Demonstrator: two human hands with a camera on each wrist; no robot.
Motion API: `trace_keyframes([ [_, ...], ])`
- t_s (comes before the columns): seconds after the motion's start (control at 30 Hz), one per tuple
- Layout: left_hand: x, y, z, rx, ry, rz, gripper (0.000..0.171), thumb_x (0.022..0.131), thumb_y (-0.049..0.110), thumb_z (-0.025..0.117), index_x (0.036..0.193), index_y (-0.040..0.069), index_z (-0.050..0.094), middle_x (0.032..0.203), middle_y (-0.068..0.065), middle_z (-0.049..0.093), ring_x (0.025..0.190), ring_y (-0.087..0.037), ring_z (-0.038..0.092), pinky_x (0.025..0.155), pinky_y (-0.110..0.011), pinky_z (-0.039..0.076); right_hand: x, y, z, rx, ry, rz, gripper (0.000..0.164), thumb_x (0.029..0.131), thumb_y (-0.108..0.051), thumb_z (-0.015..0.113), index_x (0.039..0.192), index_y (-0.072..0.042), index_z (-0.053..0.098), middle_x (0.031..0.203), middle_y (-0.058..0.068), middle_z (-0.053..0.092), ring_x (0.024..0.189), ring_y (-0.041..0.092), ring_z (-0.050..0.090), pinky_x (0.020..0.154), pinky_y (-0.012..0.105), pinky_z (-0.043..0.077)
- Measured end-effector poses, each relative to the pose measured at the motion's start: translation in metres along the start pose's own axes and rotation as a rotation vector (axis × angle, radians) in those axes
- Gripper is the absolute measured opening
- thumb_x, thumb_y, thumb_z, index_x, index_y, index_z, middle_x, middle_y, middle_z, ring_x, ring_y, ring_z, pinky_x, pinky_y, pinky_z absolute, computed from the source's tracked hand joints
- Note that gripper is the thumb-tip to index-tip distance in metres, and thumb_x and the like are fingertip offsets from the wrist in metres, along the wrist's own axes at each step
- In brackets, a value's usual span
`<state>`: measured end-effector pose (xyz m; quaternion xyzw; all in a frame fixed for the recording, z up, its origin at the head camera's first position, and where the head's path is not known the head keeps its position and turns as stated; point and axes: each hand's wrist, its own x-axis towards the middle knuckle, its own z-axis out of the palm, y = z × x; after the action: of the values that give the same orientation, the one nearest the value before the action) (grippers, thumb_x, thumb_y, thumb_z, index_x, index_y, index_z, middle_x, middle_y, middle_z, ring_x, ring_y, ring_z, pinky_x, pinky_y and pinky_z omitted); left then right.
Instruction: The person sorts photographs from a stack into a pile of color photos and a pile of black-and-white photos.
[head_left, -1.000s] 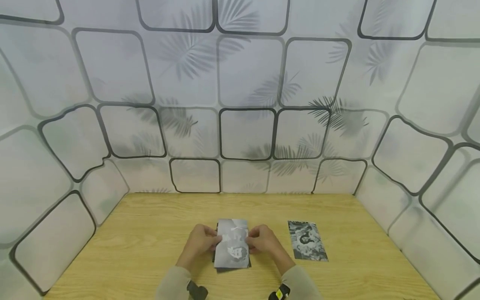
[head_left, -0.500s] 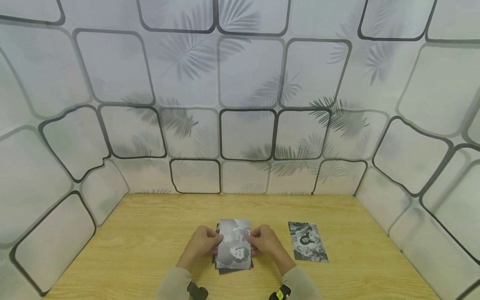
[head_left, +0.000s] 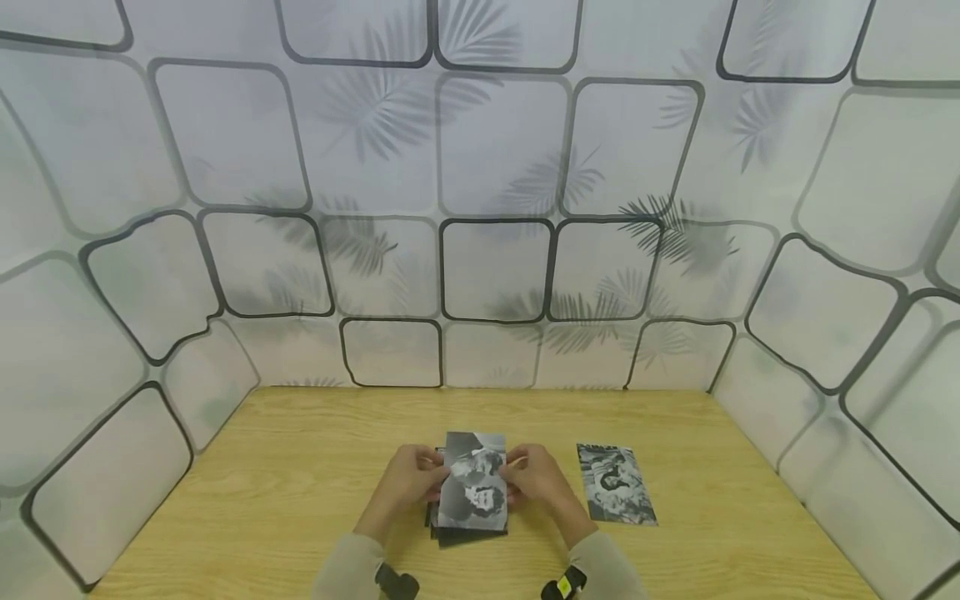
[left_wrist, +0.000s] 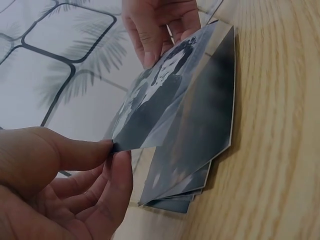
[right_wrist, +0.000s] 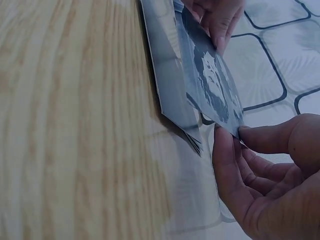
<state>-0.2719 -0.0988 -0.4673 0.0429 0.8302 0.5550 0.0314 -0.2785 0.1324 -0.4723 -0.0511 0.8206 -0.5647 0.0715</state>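
Note:
A black-and-white photo print (head_left: 474,492) with two faces on it is held above a small pile of prints. My left hand (head_left: 408,479) pinches its left edge between thumb and fingers. On the opposite edge, my right hand (head_left: 538,477) pinches it the same way. The left wrist view shows the held photo (left_wrist: 160,90) tilted and apart from the pile (left_wrist: 200,115) beneath it. Seen from the right wrist, the pile (right_wrist: 167,70) lies on the wood with its edges unevenly fanned.
Another black-and-white photo (head_left: 617,483) lies flat to the right of my right hand. The yellow wood-grain table (head_left: 300,467) is bounded at the back and sides by a patterned cloth (head_left: 495,267). Dark straps (head_left: 396,582) sit around both wrists.
Both hands have raised the photo slightly and shifted it a little to the right. Its glare is gone, so the printed faces show clearly. The separate photo stays put.

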Motion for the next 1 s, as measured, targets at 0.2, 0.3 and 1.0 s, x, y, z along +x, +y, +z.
trace_keyframes([
  [0.2,-0.002,0.003,0.003,-0.033,0.017,0.007,0.024,0.092,-0.001,0.07,0.112,-0.012,0.064,0.097,-0.022,0.071,0.068,-0.016,0.069,0.064,-0.033,0.066,0.0,-0.003,-0.002,0.019,0.026,0.02,0.027,0.095,-0.001,0.066,0.118,0.01,0.06,0.086,0.014,0.068,0.064,0.016,0.065,0.058,0.033,0.062],
  [0.3,-0.002,0.005,0.005,-0.027,0.027,0.024,0.024,0.091,-0.002,0.07,0.112,-0.012,0.064,0.097,-0.021,0.071,0.068,-0.016,0.069,0.063,-0.034,0.066,-0.001,-0.004,-0.003,0.005,0.033,0.02,0.027,0.095,-0.001,0.066,0.119,0.01,0.06,0.085,0.013,0.067,0.063,0.017,0.064,0.057,0.034,0.062],
  [1.0,-0.008,0.017,0.047,-0.074,-0.015,0.094,0.04,0.091,-0.005,0.067,0.129,-0.011,0.056,0.092,-0.018,0.066,0.063,-0.017,0.066,0.056,-0.034,0.064,-0.016,0.009,-0.042,-0.052,0.021,0.047,0.037,0.095,0.0,0.065,0.13,0.009,0.056,0.094,0.018,0.067,0.069,0.021,0.064,0.059,0.036,0.062],
])
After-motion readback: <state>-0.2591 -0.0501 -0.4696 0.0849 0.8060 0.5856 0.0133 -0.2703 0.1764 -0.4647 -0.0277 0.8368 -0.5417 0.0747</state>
